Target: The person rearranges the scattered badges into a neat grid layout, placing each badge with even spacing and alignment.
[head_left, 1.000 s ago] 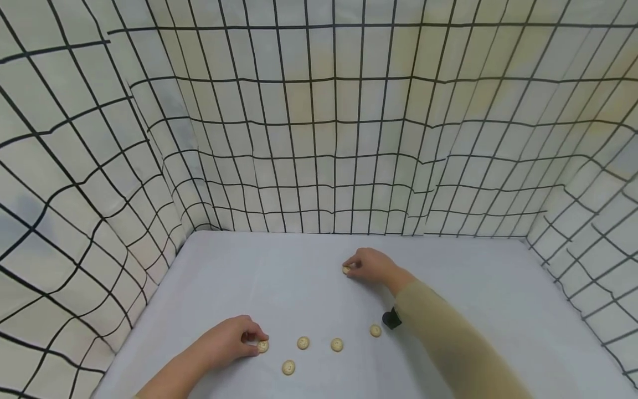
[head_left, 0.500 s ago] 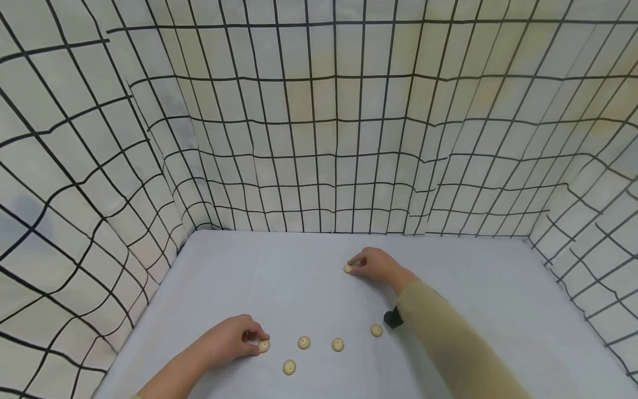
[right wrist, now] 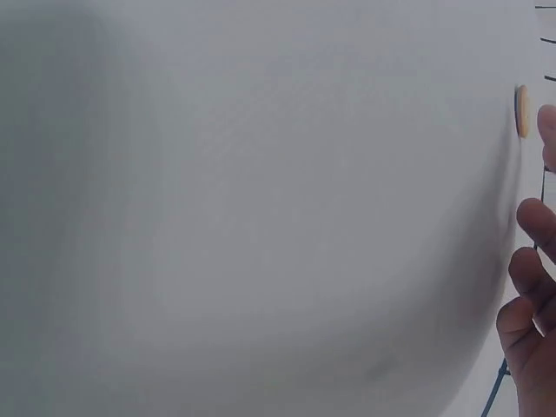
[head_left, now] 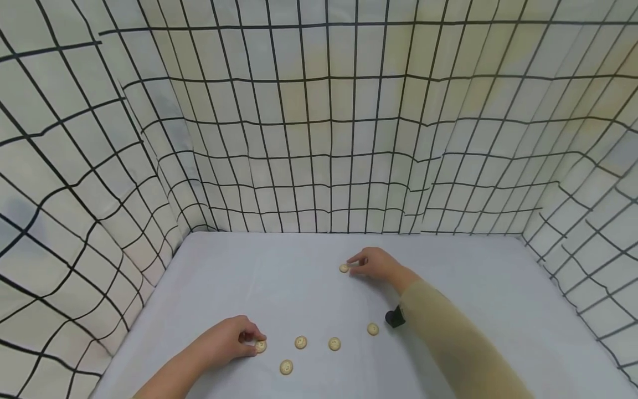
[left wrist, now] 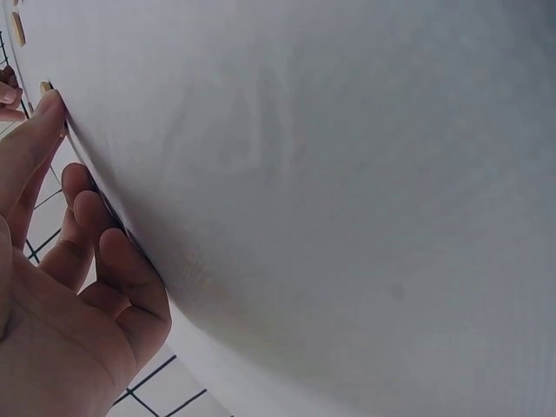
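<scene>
Cream round buttons with small dark marks lie flat on the white table (head_left: pixel 299 288). At the left, my left hand (head_left: pixel 224 343) pinches one button (head_left: pixel 261 346) between thumb and index finger. In the left wrist view only a sliver of that button (left wrist: pixel 46 87) shows beyond the fingertips. Farther back, my right hand (head_left: pixel 376 265) is just right of another button (head_left: pixel 344 268), thumb and index finger parted. The right wrist view shows a small gap between this button (right wrist: pixel 522 111) and the fingers (right wrist: pixel 547 126).
Between the hands, several more buttons lie loose: a near one (head_left: pixel 286 367), two in the middle (head_left: pixel 301 342), and one (head_left: pixel 372 329) beside the black wrist camera (head_left: pixel 395 317). White walls with a black grid (head_left: pixel 319 138) surround the table's back and sides.
My right thumb and index finger have come away from the far button, which now lies just left of them. The left hand keeps its pinch in the same place.
</scene>
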